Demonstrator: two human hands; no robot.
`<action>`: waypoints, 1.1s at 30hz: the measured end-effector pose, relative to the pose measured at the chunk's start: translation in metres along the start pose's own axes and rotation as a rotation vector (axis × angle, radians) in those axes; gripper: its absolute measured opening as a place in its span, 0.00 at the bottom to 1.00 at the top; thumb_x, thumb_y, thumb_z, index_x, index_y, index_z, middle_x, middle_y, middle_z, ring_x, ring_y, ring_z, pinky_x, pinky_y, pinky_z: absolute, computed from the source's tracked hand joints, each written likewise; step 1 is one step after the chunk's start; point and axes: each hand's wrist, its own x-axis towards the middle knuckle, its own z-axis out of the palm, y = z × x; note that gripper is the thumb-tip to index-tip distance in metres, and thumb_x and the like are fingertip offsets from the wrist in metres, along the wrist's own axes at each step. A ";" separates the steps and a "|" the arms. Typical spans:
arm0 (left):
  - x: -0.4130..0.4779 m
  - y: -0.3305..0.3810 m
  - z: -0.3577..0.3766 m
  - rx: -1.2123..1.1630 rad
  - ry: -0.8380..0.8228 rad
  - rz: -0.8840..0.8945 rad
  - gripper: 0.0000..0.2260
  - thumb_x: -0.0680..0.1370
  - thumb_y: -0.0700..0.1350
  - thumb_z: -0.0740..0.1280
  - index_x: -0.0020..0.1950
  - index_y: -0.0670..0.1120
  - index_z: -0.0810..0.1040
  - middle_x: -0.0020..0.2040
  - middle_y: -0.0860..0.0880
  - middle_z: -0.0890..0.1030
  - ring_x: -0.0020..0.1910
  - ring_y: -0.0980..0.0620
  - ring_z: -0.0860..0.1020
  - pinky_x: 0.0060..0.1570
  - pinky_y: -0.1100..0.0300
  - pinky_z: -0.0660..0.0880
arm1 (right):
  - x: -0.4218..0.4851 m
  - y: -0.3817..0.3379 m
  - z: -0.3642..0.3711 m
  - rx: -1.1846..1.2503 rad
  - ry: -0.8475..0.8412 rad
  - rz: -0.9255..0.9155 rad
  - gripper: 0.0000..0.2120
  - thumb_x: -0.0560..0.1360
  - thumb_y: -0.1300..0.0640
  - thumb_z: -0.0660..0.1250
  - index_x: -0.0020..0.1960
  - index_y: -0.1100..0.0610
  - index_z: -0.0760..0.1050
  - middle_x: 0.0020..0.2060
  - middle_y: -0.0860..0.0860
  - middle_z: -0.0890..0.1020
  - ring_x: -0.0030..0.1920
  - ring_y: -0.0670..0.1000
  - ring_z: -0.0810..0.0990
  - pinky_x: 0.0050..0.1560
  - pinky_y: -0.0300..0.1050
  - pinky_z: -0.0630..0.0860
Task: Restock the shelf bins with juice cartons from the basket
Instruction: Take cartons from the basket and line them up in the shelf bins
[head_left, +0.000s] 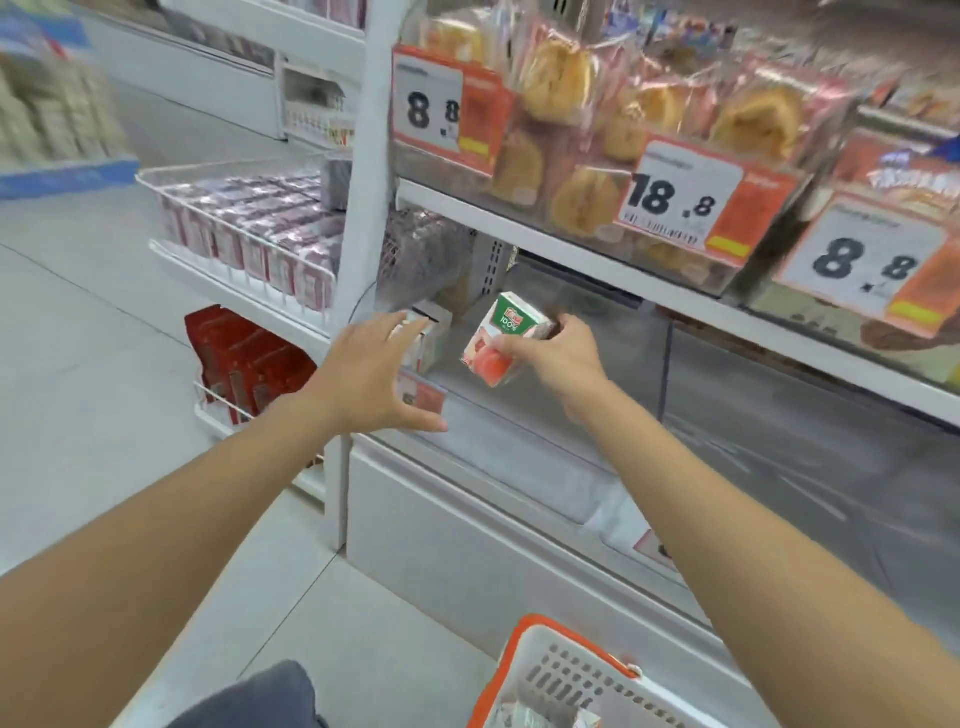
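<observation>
My right hand (558, 356) grips a juice carton (498, 338), white with a green top and a red fruit picture, held tilted in the air in front of the clear shelf bin (571, 364). My left hand (374, 371) reaches out with straight, spread fingers, its fingertips at another carton (431, 332) standing at the bin's left end. The white basket with an orange rim (550, 670) sits on the floor at the bottom, with more cartons (519, 717) partly visible inside.
Bagged pastries (566, 130) and price tags (680, 200) fill the shelf above. A white upright post (363, 208) stands left of the bin. A side rack holds pink packs (260, 228) and red boxes (249, 364). Open floor lies to the left.
</observation>
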 end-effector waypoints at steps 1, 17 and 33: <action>0.006 -0.012 0.003 0.077 -0.003 0.016 0.59 0.55 0.81 0.60 0.79 0.52 0.52 0.79 0.48 0.55 0.77 0.49 0.52 0.75 0.47 0.47 | 0.018 0.006 0.008 -0.016 0.029 -0.004 0.29 0.63 0.58 0.81 0.58 0.51 0.70 0.44 0.42 0.80 0.37 0.34 0.78 0.31 0.24 0.70; 0.016 -0.048 0.043 0.237 0.231 0.139 0.51 0.62 0.76 0.54 0.76 0.44 0.64 0.72 0.47 0.70 0.73 0.47 0.67 0.73 0.39 0.52 | 0.140 0.055 0.075 0.112 -0.503 0.199 0.20 0.78 0.49 0.65 0.69 0.44 0.68 0.57 0.51 0.81 0.55 0.53 0.79 0.59 0.53 0.76; 0.014 -0.047 0.043 0.241 0.227 0.133 0.51 0.62 0.76 0.55 0.76 0.45 0.63 0.71 0.49 0.70 0.70 0.48 0.70 0.74 0.39 0.52 | 0.133 0.061 0.099 0.139 -0.407 0.203 0.28 0.75 0.51 0.71 0.70 0.49 0.61 0.63 0.51 0.78 0.58 0.52 0.80 0.61 0.58 0.77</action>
